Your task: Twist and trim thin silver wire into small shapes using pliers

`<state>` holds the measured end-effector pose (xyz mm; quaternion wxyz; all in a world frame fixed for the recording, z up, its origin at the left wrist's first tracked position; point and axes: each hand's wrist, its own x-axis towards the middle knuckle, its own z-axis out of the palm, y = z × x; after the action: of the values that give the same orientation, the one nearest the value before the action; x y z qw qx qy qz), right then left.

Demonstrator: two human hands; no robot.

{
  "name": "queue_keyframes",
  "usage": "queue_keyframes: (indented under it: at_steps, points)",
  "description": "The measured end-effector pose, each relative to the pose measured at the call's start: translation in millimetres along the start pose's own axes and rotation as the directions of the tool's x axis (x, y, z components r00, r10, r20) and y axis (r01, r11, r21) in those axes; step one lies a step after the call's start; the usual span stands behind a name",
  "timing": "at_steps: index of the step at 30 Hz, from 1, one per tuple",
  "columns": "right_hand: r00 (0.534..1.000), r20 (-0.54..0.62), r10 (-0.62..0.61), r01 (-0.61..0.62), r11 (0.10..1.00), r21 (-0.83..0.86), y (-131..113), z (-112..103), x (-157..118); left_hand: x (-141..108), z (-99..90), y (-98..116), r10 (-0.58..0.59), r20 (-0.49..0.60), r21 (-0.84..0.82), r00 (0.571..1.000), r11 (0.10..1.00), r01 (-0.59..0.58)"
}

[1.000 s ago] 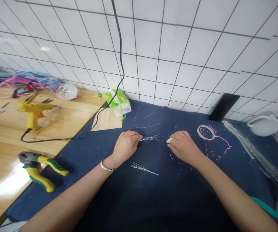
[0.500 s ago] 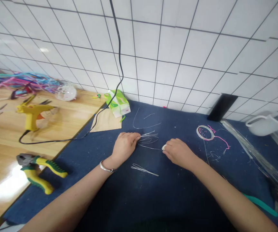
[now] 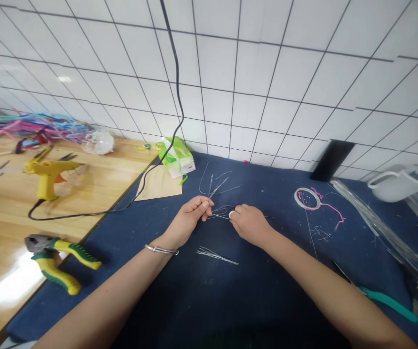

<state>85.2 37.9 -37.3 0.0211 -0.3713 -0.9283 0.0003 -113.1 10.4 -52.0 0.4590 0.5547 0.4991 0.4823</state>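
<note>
My left hand pinches a fan of thin silvery wires, whose loose ends spread up and to the right. Just to its right, my right hand has its fingers closed on a small white round piece, partly covered by the fingertips. Thin wire runs between the two hands. On the dark blue mat below them lies a separate bundle of short wires. Loose bent wires rest behind my left hand.
Pliers and a yellow glue gun are at left, its black cord crossing to the wall. A green packet stands behind. At right are a white ring, long wires, a white jug and a teal-handled tool.
My right hand has moved left, closer to my left hand, with the white piece. My left hand has turned, and some wires now point more upward.
</note>
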Motion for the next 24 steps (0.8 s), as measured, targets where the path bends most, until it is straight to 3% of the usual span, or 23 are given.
queue_keyframes:
  at_steps: [2, 5, 9, 15, 21, 24]
  points:
    - [1.000, -0.023, 0.021, -0.020, 1.000, 0.020, -0.2, -4.3, 3.3, -3.1, 5.0, 5.8, -0.011, 0.023, -0.163, 1.000, 0.987, 0.015]
    - [0.992, -0.073, 0.099, -0.079, 0.969, 0.233, -3.3, -15.1, 1.4, -9.1, 11.8, 13.8, 0.014, 0.049, -0.208, 0.999, 0.978, -0.004]
    - [0.977, -0.093, 0.192, -0.105, 0.814, 0.571, -11.7, -32.2, -6.0, -17.1, 19.7, 17.7, 0.033, 0.116, -0.071, 0.993, 0.997, -0.025]
    - [0.974, -0.161, 0.159, 0.018, 0.653, 0.757, -26.4, -46.2, -3.4, -25.7, 14.3, 17.2, 0.035, 0.225, 0.109, 0.974, 0.992, -0.060]
    - [0.980, -0.170, 0.108, 0.089, 0.526, 0.846, -46.0, -34.3, 6.6, -37.3, -6.3, 4.8, 0.084, 0.260, 0.229, 0.962, 0.963, -0.146]
    - [0.990, -0.095, 0.108, 0.051, 0.354, 0.934, -49.6, -23.5, 7.8, -42.7, -9.0, -2.2, 0.102, 0.257, 0.248, 0.961, 0.954, -0.168]
